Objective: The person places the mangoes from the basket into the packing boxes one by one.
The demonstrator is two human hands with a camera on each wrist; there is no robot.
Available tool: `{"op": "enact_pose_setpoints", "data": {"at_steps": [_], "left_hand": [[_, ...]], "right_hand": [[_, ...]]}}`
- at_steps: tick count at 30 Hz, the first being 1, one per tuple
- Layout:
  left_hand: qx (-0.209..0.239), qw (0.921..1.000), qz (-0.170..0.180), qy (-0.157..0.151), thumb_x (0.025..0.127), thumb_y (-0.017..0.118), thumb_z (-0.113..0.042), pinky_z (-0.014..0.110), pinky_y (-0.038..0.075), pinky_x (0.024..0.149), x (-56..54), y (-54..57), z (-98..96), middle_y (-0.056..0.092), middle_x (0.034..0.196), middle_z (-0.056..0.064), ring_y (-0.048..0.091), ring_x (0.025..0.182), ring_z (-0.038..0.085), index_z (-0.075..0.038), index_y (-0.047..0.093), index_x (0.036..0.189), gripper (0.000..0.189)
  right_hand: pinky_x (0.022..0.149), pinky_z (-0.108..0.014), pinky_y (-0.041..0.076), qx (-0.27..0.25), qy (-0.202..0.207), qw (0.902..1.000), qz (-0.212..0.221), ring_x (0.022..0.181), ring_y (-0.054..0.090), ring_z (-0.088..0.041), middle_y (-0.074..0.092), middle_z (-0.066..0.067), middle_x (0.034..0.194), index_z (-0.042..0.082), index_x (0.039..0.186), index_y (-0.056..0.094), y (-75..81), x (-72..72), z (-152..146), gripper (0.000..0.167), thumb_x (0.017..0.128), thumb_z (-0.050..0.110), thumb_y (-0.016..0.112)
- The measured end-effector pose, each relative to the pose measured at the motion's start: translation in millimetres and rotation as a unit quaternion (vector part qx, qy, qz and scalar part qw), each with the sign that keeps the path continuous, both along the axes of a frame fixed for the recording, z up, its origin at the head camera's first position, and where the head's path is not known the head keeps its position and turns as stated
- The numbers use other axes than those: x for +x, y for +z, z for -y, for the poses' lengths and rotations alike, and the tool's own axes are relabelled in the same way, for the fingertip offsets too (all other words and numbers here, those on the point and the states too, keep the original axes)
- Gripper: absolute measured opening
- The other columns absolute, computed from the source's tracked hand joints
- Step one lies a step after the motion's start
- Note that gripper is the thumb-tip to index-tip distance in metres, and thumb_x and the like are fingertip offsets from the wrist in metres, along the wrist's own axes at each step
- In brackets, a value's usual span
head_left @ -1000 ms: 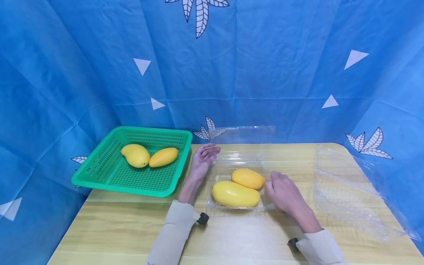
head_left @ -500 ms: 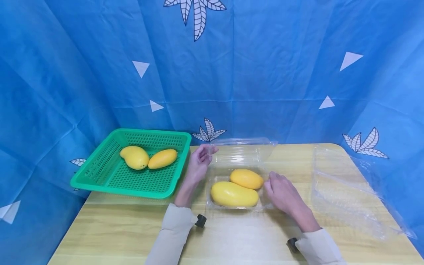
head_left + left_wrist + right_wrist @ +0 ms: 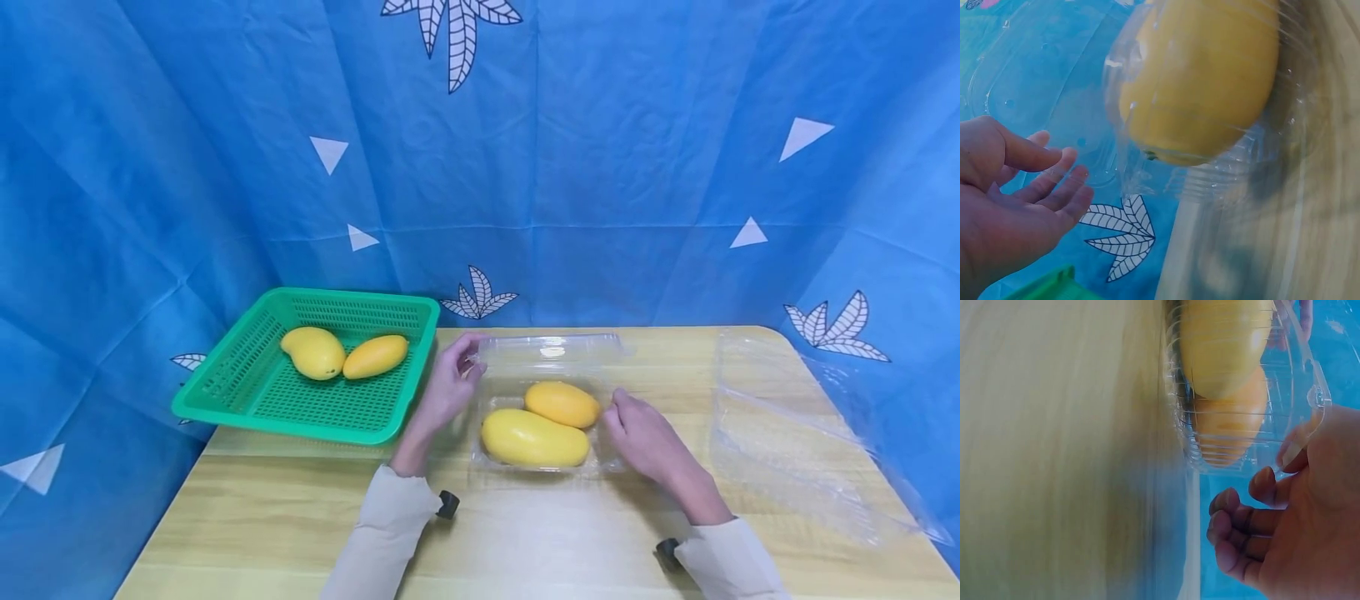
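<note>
A clear plastic clamshell container (image 3: 611, 462) sits mid-table, holding a large yellow mango (image 3: 534, 439) and a smaller orange-yellow mango (image 3: 562, 404). Its clear lid (image 3: 551, 343) stands tilted over the back side. My left hand (image 3: 450, 383) holds the lid's left edge between thumb and fingers; the exact contact is hard to see through the plastic. At the right rim, my right hand (image 3: 651, 437) pinches the container's edge with thumb and index finger, while the other fingers (image 3: 1229, 531) curl loosely below, as the right wrist view shows.
A green perforated basket (image 3: 277, 425) with two mangoes (image 3: 315, 353) stands left of the container. More clear plastic containers (image 3: 795, 442) lie at the table's right side. A blue patterned cloth (image 3: 600, 167) hangs behind the wooden table (image 3: 525, 542).
The lid has tipped forward and down from nearly upright, with my left hand moving along at its left edge. My right hand and the mangoes have stayed in place.
</note>
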State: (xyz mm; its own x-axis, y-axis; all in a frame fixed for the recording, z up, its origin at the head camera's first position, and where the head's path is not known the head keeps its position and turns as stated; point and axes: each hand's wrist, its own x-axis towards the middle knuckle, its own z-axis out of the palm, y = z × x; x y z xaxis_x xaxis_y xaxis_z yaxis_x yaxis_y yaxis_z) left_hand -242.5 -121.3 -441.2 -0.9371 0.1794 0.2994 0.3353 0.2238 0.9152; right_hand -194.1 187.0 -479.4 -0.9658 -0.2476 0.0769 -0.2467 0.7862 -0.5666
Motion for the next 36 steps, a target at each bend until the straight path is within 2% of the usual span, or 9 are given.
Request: {"op": "enact_pose_setpoints", "data": {"at_steps": [10,13,16,18,20,23,26,31,36], "left_hand": [[-0.1,0.9921,-0.061,-0.045,0.088,0.059,0.022,0.041,0.04,0.115,14.1,5.4,1.4,0.06,0.142,0.007,0.049,0.139,0.023,-0.004,0.06,0.137,0.056],[-0.144,0.9852,-0.078,-0.05,0.086,0.061,0.023,0.04,0.038,0.116,19.8,7.7,2.8,0.057,0.147,0.009,0.046,0.141,0.024,-0.005,0.061,0.136,0.057],[-0.188,0.9761,-0.093,-0.056,0.083,0.061,0.025,0.039,0.036,0.117,25.7,7.9,4.9,0.053,0.151,0.008,0.044,0.143,0.025,-0.007,0.061,0.136,0.062],[-0.218,0.9688,-0.102,-0.06,0.081,0.061,0.026,0.039,0.035,0.118,29.3,7.0,6.8,0.05,0.153,0.007,0.043,0.144,0.025,-0.01,0.06,0.137,0.067],[-0.236,0.9631,-0.11,-0.066,0.081,0.061,0.026,0.039,0.034,0.118,32.7,5.8,8.4,0.047,0.156,0.006,0.041,0.145,0.026,-0.01,0.059,0.138,0.068],[-0.263,0.9538,-0.124,-0.076,0.081,0.062,0.024,0.04,0.031,0.12,36.9,3.6,10.8,0.043,0.159,0.006,0.037,0.148,0.026,-0.011,0.058,0.14,0.069],[-0.283,0.9452,-0.139,-0.083,0.082,0.064,0.022,0.043,0.029,0.121,40.4,1.6,13.0,0.04,0.161,0.007,0.034,0.149,0.026,-0.01,0.058,0.141,0.067],[-0.3,0.9367,-0.154,-0.093,0.082,0.068,0.02,0.047,0.028,0.121,46.1,-1.5,17.7,0.037,0.162,0.009,0.031,0.15,0.027,-0.012,0.056,0.144,0.071],[-0.309,0.9322,-0.156,-0.105,0.081,0.066,0.021,0.044,0.039,0.115,51.1,-4.8,22.2,0.033,0.164,0.013,0.032,0.15,0.029,-0.019,0.051,0.15,0.08]], "right_hand": [[0.067,-0.038,0.049,-0.023,0.014,0.9992,0.028,0.07,0.048,-0.021,0.044,-0.007,0.074,0.01,0.096,0.047,-3.1,1.8,-4,0.024,0.112,0.022,0.033],[0.093,-0.052,0.053,-0.025,0.02,0.999,0.032,0.099,0.064,-0.04,0.063,-0.024,0.101,-0.003,0.118,0.056,-3.0,4.4,-7,0.04,0.113,0.027,0.03],[0.114,-0.061,0.034,-0.032,0.023,0.9982,0.046,0.137,0.042,-0.053,0.046,-0.036,0.147,-0.016,0.147,0.04,-1.9,7.8,-10,0.062,0.114,0.035,0.026],[0.117,-0.061,0.028,-0.044,0.019,0.9972,0.058,0.143,0.032,-0.053,0.034,-0.034,0.156,-0.015,0.153,0.029,-1.3,10.1,-12,0.068,0.113,0.04,0.023],[0.115,-0.061,0.033,-0.055,0.015,0.9964,0.063,0.137,0.042,-0.053,0.043,-0.037,0.149,-0.013,0.152,0.033,-1.2,11.2,-13,0.07,0.113,0.044,0.022],[0.095,-0.056,0.051,-0.077,0.009,0.9946,0.069,0.102,0.063,-0.044,0.063,-0.029,0.103,-0.004,0.131,0.051,-0.7,12.0,-14,0.059,0.113,0.045,0.024],[0.067,-0.042,0.051,-0.114,0.008,0.9893,0.091,0.072,0.052,-0.026,0.048,-0.009,0.075,0.007,0.105,0.048,0.4,12.8,-15,0.042,0.113,0.044,0.029],[0.058,-0.031,0.047,-0.181,-0.004,0.976,0.122,0.067,0.05,-0.02,0.051,-0.005,0.077,0.007,0.096,0.048,1.8,15.3,-16,0.032,0.113,0.033,0.037],[0.058,-0.032,0.05,-0.236,-0.012,0.9609,0.144,0.068,0.052,-0.022,0.052,-0.007,0.079,0.004,0.092,0.05,3.6,16.6,-16,0.031,0.112,0.023,0.035]]}}
